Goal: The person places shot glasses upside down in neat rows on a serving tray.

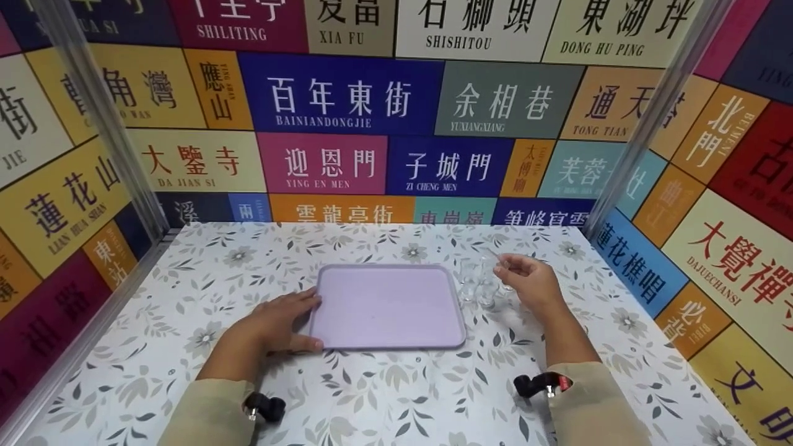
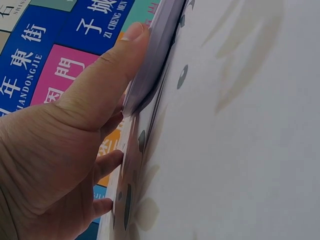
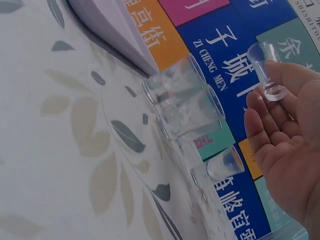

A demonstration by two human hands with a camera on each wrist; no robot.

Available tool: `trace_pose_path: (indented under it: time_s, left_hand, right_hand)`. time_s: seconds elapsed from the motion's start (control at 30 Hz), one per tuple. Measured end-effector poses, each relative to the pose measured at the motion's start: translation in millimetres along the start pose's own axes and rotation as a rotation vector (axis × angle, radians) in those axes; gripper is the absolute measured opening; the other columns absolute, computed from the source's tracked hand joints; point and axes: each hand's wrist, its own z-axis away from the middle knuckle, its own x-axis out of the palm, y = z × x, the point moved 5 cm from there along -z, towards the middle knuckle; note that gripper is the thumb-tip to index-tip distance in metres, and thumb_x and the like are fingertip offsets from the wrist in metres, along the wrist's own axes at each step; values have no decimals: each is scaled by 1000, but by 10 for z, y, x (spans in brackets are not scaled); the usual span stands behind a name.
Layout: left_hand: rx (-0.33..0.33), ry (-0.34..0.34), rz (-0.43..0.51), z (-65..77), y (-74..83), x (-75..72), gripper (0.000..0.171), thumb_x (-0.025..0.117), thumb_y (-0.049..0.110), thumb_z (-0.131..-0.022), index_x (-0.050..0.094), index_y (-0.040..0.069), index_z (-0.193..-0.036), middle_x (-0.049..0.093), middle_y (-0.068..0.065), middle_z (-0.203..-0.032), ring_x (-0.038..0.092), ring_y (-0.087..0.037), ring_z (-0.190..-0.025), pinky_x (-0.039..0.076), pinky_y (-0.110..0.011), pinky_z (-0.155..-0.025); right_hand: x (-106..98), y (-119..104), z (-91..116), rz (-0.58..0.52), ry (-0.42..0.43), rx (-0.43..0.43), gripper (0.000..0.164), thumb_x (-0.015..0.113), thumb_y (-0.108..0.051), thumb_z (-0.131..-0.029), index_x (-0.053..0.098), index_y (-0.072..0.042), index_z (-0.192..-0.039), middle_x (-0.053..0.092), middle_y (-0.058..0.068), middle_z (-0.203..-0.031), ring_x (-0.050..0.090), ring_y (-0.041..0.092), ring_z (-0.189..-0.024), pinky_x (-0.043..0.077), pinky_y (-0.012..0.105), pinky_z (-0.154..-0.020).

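A lavender tray [image 1: 387, 306] lies flat on the patterned tabletop, with nothing on it. My left hand [image 1: 279, 322] rests at its left side, fingers spread along the edge and thumb against the front left corner. In the left wrist view the thumb touches the tray's rim [image 2: 159, 52] while the other fingertips meet the tabletop. My right hand [image 1: 534, 282] pinches a small clear shot glass [image 3: 260, 55] between thumb and fingers, raised off the table. Several similar shot glasses [image 1: 487, 292] stand close together just right of the tray, below that hand.
The white tabletop [image 1: 384, 396] has a grey leaf and flower print. Panels with coloured sign blocks [image 1: 341, 96] stand behind it and at both sides, with metal posts [image 1: 644, 118] at the corners. Each wrist wears a small black camera [image 1: 269, 407].
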Motion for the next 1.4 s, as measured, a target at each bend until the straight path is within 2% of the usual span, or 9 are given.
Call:
trace_pose_path:
  time_s: [0.1, 0.2, 0.3, 0.47, 0.67, 0.8, 1.07, 1.23, 1.4]
  left_hand:
    - [1, 5, -1, 6, -2, -6, 112, 78, 78, -78, 32, 33, -170, 18, 10, -181, 16, -37, -169, 12, -71, -134]
    - [-8, 1, 5, 11, -1, -6, 112, 77, 79, -78, 31, 34, -170, 17, 10, -182, 15, -37, -169, 12, -71, -134]
    - [-19, -2, 11, 11, -1, 0, 113, 78, 79, -77, 31, 35, -170, 17, 10, -182, 14, -37, -169, 11, -71, -134]
    - [-14, 0, 11, 12, 2, 4, 112, 78, 79, -77, 32, 35, -169, 17, 9, -182, 15, -37, -169, 11, -72, -134]
    - [9, 7, 15, 35, 30, -20, 111, 79, 75, -79, 33, 31, -169, 19, 7, -181, 16, -38, -169, 11, -71, -134]
    - [18, 6, 23, 47, 52, -31, 110, 80, 73, -80, 34, 28, -170, 20, 6, -182, 16, -39, -168, 10, -71, -134]
    - [-24, -2, 39, 40, 44, -20, 112, 81, 75, -77, 32, 36, -169, 17, 12, -181, 13, -36, -169, 8, -69, -135]
    - [-17, 2, 24, 41, 37, -21, 110, 81, 74, -78, 32, 35, -169, 17, 12, -181, 14, -35, -169, 9, -68, -136]
    - [-54, -6, 42, 33, 23, -9, 110, 81, 75, -76, 32, 41, -168, 16, 16, -181, 13, -33, -170, 10, -69, -135]
  right_hand:
    - [118, -66, -10, -64, 11, -43, 61, 82, -45, -95, 68, -8, -141, 72, -2, -121, 68, 2, -109, 60, 17, -93]
    - [247, -134, -25, -98, 19, -68, 56, 83, -39, -95, 70, -7, -138, 72, -4, -116, 68, 4, -108, 59, 13, -90]
    - [392, -198, -34, -126, 18, -83, 52, 84, -33, -95, 70, -7, -138, 73, 0, -119, 68, 5, -107, 59, 13, -89]
    - [674, -298, -40, -196, -12, -88, 49, 86, -23, -93, 71, -7, -137, 73, 13, -128, 69, 7, -108, 61, 16, -91]
    - [972, -435, -31, -244, -52, -102, 42, 86, -18, -92, 73, -9, -131, 73, 8, -121, 68, 12, -108, 62, 18, -90]
    - [1145, -533, -21, -260, -65, -113, 40, 86, -15, -91, 74, -7, -128, 73, 6, -115, 68, 14, -106, 62, 18, -87]
    - [1561, -729, -6, -267, -133, -178, 42, 85, -13, -92, 74, -2, -131, 76, 6, -117, 70, 11, -106, 62, 18, -89]
    - [1838, -837, 12, -277, -181, -214, 37, 85, -13, -92, 77, -5, -127, 76, 5, -112, 71, 12, -102, 62, 19, -86]
    - [2110, -916, 32, -226, -215, -226, 37, 86, -16, -91, 78, -8, -127, 76, 5, -112, 69, 13, -101, 61, 19, -84]
